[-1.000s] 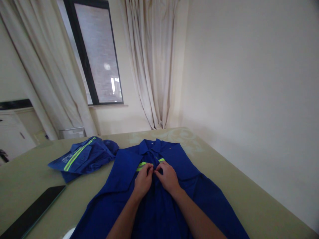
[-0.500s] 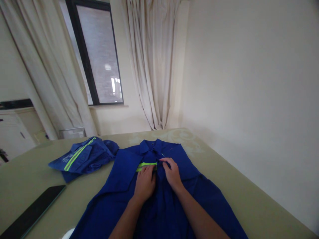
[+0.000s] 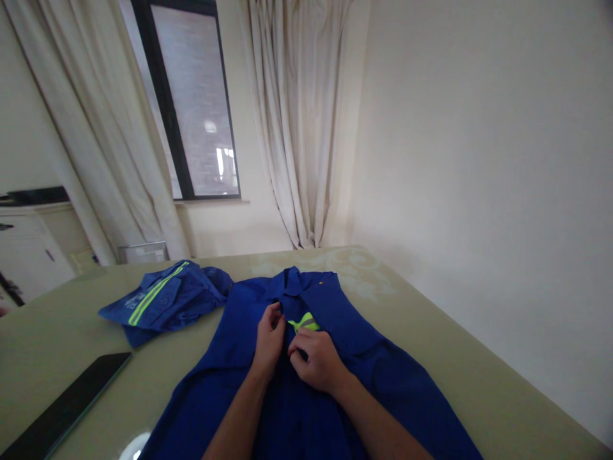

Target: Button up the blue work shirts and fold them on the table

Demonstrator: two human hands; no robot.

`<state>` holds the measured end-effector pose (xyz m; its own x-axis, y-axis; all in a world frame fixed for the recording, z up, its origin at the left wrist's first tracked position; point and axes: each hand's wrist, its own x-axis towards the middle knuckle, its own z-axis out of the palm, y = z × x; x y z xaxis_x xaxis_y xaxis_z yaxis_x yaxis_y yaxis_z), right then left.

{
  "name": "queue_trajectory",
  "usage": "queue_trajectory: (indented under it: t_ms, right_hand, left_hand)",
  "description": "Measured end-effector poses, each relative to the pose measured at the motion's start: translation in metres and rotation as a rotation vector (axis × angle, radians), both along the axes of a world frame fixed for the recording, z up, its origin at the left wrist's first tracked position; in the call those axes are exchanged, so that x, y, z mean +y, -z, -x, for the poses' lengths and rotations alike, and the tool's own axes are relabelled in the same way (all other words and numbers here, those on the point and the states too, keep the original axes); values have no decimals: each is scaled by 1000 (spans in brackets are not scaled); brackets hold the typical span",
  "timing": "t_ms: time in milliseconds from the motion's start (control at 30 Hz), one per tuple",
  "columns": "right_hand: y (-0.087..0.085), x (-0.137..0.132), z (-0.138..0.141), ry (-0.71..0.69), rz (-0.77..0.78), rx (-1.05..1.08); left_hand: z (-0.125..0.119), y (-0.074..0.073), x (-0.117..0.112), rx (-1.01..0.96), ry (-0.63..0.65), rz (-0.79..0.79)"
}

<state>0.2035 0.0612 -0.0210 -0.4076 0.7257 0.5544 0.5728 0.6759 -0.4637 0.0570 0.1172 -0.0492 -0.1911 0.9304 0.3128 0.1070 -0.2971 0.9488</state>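
Observation:
A blue work shirt [image 3: 373, 377] with a neon yellow stripe lies spread on the table, collar pointing away from me. My left hand [image 3: 268, 338] pinches the left edge of the shirt's front just below the collar. My right hand [image 3: 313, 359] is curled closed on the right front edge beside it, where a bit of the yellow stripe [image 3: 304, 323] shows. Both forearms lie over the shirt's body.
A second blue garment [image 3: 165, 301] with a yellow stripe lies folded at the back left of the beige table [image 3: 479, 377]. A flat black slab [image 3: 67, 412] rests near the front left edge. Curtains, a window and a white wall stand behind.
Both hands shifted along the shirt's front opening near the collar. The long yellow stripe on the left chest is now covered; only a small bit shows by my right hand.

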Motion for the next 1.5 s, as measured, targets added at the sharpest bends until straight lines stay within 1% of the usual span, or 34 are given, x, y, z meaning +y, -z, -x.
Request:
queue_trajectory:
  t_ms: [67, 200, 267, 333, 367, 433, 500, 567, 767, 1000, 1133, 1233, 1400, 1500]
  right_hand:
    - [-2, 0, 1, 120, -11, -17]
    - [-8, 3, 0, 365, -26, 25]
    - [-10, 5, -1, 443, -68, 17]
    - [-10, 6, -2, 479, -139, -12]
    - [-9, 6, -3, 474, -171, -33]
    - [-8, 6, -3, 419, -197, -78]
    - [-7, 6, -3, 360, -181, -98]
    - [-6, 7, -2, 344, -155, -85]
    - [-6, 11, 1, 355, -73, -91]
    - [-5, 12, 3, 412, 31, -159]
    - [-4, 12, 4, 426, 62, -189]
    - [-2, 13, 4, 425, 44, -169]
    - [0, 14, 3, 469, 40, -160]
    - [0, 13, 3, 465, 31, -170]
  left_hand:
    - [-2, -5, -4, 4, 20, -20]
    - [-7, -12, -13, 40, 61, -63]
    - [-8, -13, -16, 64, 45, -82]
    - [-8, -14, -17, 86, 12, -98]
    - [-7, -13, -18, 96, 0, -102]
    - [-7, -13, -18, 110, 5, -102]
    - [-7, -14, -19, 119, 36, -96]
    - [-7, -14, -19, 120, 60, -95]
    - [-7, -15, -21, 136, 46, -84]
    - [-11, -15, -21, 202, -88, -89]
    - [-12, -15, -22, 212, -120, -71]
    - [-10, -14, -21, 193, -79, -47]
    - [-5, -11, -16, 125, 55, 25]
    - [-3, -10, -13, 70, 89, 55]
